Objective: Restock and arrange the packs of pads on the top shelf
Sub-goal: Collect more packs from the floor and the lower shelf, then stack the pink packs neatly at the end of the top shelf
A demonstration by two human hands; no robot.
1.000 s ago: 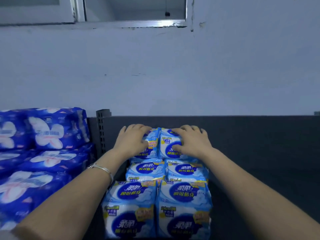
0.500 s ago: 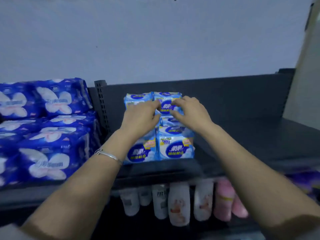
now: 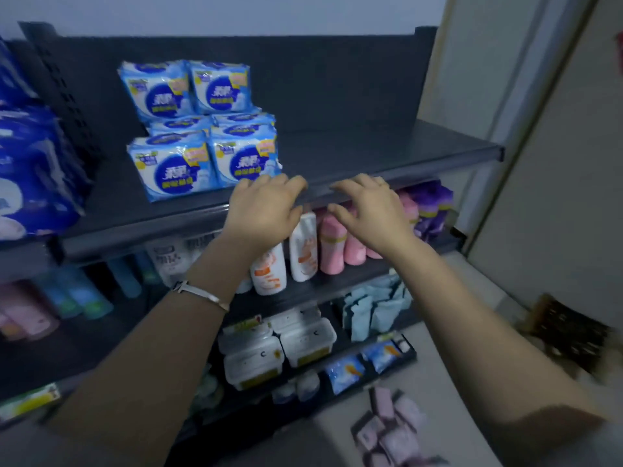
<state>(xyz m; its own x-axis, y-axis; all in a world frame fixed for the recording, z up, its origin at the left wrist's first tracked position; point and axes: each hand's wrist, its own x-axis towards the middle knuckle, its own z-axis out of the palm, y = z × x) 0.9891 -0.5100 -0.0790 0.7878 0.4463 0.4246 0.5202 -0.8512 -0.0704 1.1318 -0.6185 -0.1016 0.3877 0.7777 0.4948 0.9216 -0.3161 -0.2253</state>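
Head view: dark top shelf [image 3: 371,146], pale wall [image 3: 236,11]; left hand [image 3: 263,210], right hand [image 3: 367,214] empty, spread, perhaps touching edge.

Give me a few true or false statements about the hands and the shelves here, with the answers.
1. Both the left hand and the right hand hold nothing. True.
2. The light-blue packs lie on the floor. False: they are stacked on the top shelf.
3. Pink bottles stand on the shelf below the top one. True.
4. The bracelet is on the right wrist. False: it is on the left wrist.
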